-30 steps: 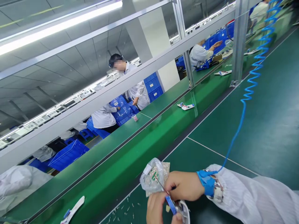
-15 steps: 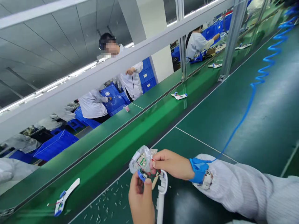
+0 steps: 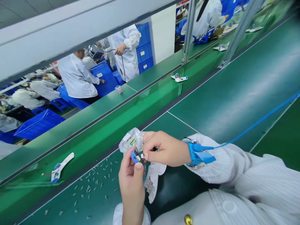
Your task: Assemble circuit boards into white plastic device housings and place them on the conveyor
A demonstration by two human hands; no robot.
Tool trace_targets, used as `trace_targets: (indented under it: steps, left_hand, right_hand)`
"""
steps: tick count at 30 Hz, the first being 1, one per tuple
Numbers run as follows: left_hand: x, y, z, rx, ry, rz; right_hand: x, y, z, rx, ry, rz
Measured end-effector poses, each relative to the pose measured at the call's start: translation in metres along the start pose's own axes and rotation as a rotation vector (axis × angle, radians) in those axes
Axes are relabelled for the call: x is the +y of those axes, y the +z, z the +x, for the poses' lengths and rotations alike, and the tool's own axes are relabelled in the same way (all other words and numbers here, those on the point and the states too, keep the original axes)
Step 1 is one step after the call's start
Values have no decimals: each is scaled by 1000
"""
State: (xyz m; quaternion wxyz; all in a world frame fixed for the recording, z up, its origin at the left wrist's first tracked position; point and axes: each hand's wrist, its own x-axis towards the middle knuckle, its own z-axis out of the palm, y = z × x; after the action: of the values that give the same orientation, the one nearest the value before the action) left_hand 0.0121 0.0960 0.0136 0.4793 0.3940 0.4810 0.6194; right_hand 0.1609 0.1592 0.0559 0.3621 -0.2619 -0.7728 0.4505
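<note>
My left hand (image 3: pixel 131 178) grips a small blue-and-dark electronic part (image 3: pixel 135 157) between thumb and fingers. My right hand (image 3: pixel 167 149) is closed close beside it, pinching a tiny white connector (image 3: pixel 142 155) with a bit of red at the fingertips. Whether the connector touches the part cannot be made out. Below the hands hangs or lies a white curved plastic shell (image 3: pixel 153 184), partly hidden by them. Just behind the fingers sits a clear plastic bag (image 3: pixel 126 140) of small pale pieces. A blue wrist strap (image 3: pixel 199 152) circles my right wrist.
Small metal bits (image 3: pixel 89 188) lie scattered on the green worktop. A green conveyor (image 3: pixel 112 125) crosses beyond, carrying a white shell with a red wire (image 3: pixel 61 167) and another white assembly (image 3: pixel 181 78). A metal post (image 3: pixel 188 34) stands behind. The strap's blue cord (image 3: pixel 257 127) runs right. Co-workers stand across.
The view has tilted down, and both hands appear slightly further left. The white shell has turned and now shows below the hands. My right hand stays closed beside the part in my left.
</note>
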Motion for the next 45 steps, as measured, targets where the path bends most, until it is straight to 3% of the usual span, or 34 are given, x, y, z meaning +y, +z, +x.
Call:
trace_targets:
  steps: [4,12,32,37,41,45]
  left_hand:
    - [6,4,-7,-62,37,-17]
    - [9,3,-9,-137,38,-5]
    - [10,-2,-11,-215,47,17]
    - [12,-9,-12,-239,291,406]
    - [19,-10,-17,-313,259,776]
    - [25,-3,-22,-272,316,999]
  right_hand:
    - [-5,-4,0,-49,-155,-114]
    - [-11,-7,4,-135,-237,-183]
    - [-13,-11,6,-239,-195,-179]
    - [-17,-9,7,-261,-154,-184]
    - [-18,-7,4,-259,-146,-197]
    - [-19,-5,0,-224,-154,-217]
